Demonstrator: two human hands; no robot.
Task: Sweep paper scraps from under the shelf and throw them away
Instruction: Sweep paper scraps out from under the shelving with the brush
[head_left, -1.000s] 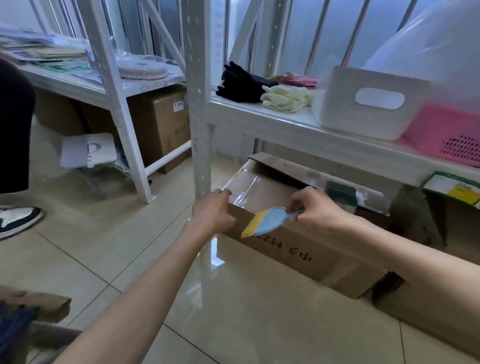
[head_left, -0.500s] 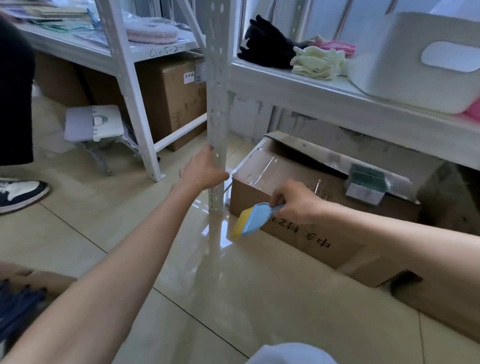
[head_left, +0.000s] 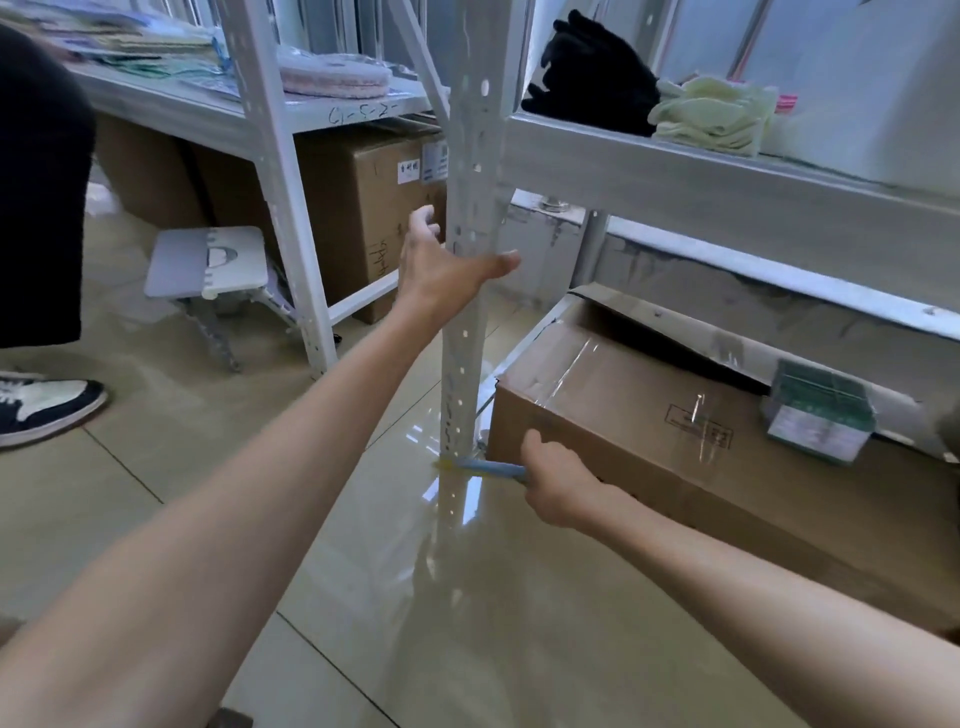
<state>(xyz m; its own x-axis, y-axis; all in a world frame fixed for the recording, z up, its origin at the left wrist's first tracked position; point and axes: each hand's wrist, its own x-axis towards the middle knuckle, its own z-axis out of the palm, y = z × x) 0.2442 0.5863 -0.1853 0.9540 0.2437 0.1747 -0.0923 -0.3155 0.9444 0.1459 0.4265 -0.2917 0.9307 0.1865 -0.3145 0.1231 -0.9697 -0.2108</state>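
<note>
Down went the brush to the shelf post's foot, gripped by the right hand; left hand lay splayed against the post; no scraps showed — the box might block the sweep.

- brush head blurred against the shelf post, handle end hidden inside the right hand
- left hand blurred, its hold unclear
- bystander cut by left edge

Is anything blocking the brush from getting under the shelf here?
Yes: the cardboard box sits on the floor under the shelf. The brush in the right hand is at the post base, beside the box's corner.
</note>
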